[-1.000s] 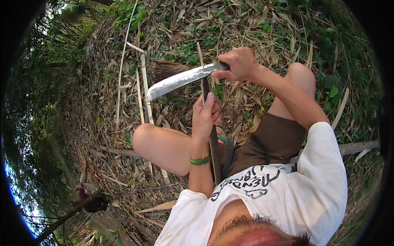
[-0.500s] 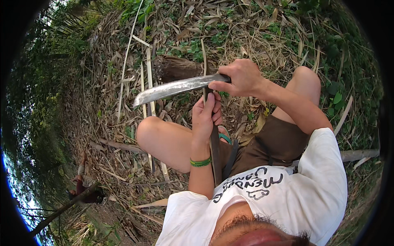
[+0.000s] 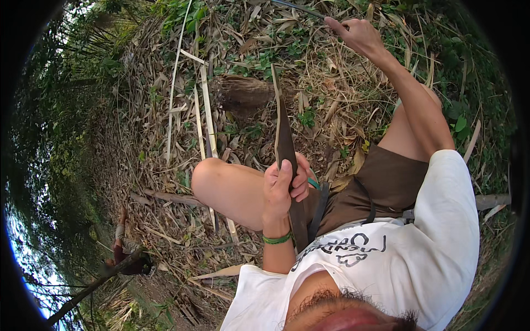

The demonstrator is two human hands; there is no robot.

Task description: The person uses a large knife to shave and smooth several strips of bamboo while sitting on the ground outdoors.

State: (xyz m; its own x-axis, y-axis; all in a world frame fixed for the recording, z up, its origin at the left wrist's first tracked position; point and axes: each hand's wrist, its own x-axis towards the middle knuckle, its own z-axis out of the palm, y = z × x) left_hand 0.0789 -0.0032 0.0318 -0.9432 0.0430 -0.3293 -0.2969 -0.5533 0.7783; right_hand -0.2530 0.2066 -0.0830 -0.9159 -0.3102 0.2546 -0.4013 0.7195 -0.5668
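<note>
My left hand (image 3: pixel 284 187) is closed around a dark bamboo strip (image 3: pixel 284 135). The strip stands lengthwise in front of me, its pale, cut edge showing on the left and its far end tapering to a point. Its lower end runs down past my wrist to my lap. Far out at the upper right, my right hand (image 3: pixel 361 39) grips a machete (image 3: pixel 298 7) by the handle. Only a thin, edge-on part of the blade shows; the rest passes out of the top of the view. Blade and strip are apart.
Beyond my knees lies a short brown log (image 3: pixel 243 92) on leaf litter. Pale split strips (image 3: pixel 207 110) lie to its left, reaching near my left knee. Another person (image 3: pixel 130 259) is farther off at the lower left, near a slanting branch (image 3: pixel 94 287).
My right hand has swung the machete off the strip, up and to the right. My left hand has drawn lower, and more of the strip now shows above it.
</note>
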